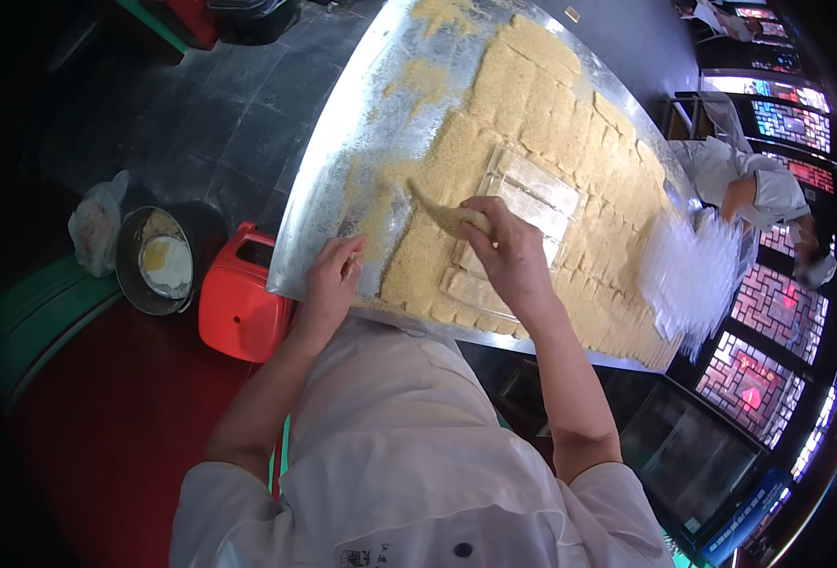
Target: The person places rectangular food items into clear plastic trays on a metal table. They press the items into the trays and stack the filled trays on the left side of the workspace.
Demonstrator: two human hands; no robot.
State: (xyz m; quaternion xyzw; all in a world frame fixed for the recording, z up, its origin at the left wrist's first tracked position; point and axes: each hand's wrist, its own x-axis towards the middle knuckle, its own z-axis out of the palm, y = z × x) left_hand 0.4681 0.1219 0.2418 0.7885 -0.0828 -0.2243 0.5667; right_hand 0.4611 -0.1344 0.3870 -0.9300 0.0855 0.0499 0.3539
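Note:
My right hand (509,252) pinches one end of a limp, crumb-coated strip of dough or pastry (441,213), whose other end points left. Beneath that hand lies a clear plastic tray (532,186) with long compartments, partly hidden by my fingers and wrist. The tray rests on rows of flat, crumb-coated pieces (532,106) packed side by side on the metal table (333,156). Near the table's front left edge, my left hand (333,277) has its fingers loosely bent, and I see nothing in it.
A stack of clear plastic trays (691,273) stands at the table's right end. Beyond it a person in white (752,177) leans over. Left of the table are a red plastic stool (244,302), a metal bucket (134,277) and a plastic bag (97,224). Loose crumbs (418,78) dust the metal.

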